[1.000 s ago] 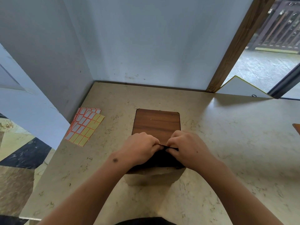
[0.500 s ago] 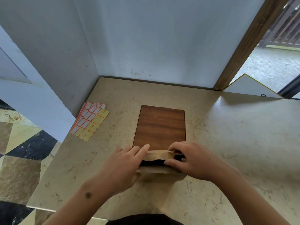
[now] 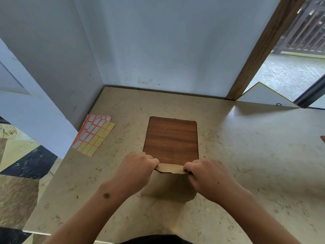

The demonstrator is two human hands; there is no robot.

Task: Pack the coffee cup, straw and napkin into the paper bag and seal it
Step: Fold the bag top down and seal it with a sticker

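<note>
A brown paper bag [image 3: 168, 185] stands upright near the front of the marble counter [image 3: 255, 155]. Its top edge is folded over toward me into a flap with a jagged rim. My left hand [image 3: 135, 171] grips the flap's left end with curled fingers. My right hand [image 3: 209, 176] pinches the right end the same way. The bag's mouth is closed under the fold, so the coffee cup, straw and napkin are not visible.
A dark wooden board [image 3: 171, 139] lies flat just behind the bag. Sheets of orange-edged sticker labels [image 3: 94, 135] lie at the counter's left edge. Grey walls close the back and left; a wooden door post [image 3: 260, 48] stands at the back right.
The bag's dark open mouth has been closed. Both hands folded the top edge over, and the left hand went from flat fingers to a curled grip on the flap.
</note>
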